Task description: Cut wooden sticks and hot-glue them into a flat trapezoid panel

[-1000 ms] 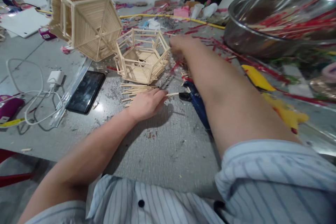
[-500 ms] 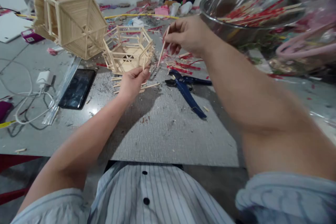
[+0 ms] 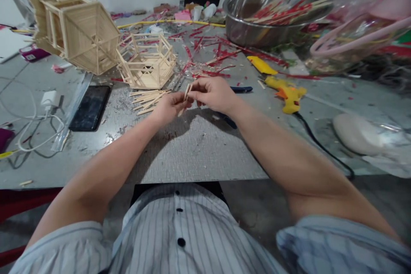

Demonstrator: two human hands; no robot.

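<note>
My left hand (image 3: 169,106) and my right hand (image 3: 214,95) meet over the table, their fingertips closed in pinches. Thin wooden sticks (image 3: 186,91) stand side by side between them. The left fingers grip a stick, and the right fingers hold another against it. Beside my left hand lies a small pile of cut sticks (image 3: 146,102). Just behind the pile sits an open six-sided stick frame (image 3: 150,80) with low railings. Blue-handled cutters (image 3: 241,90) lie beneath my right hand, mostly covered by it.
A larger stick model (image 3: 93,43) leans at the back left. A black phone (image 3: 90,109) and a white charger (image 3: 49,99) lie left. Rightward are a yellow glue gun (image 3: 289,96) with a trailing cord, a steel basin (image 3: 237,30) and a pink-handled basket (image 3: 337,43). Red scraps litter the back.
My right hand has come down and toward me with its stick, joining my left hand. The view has turned right, bringing the glue gun into sight.
</note>
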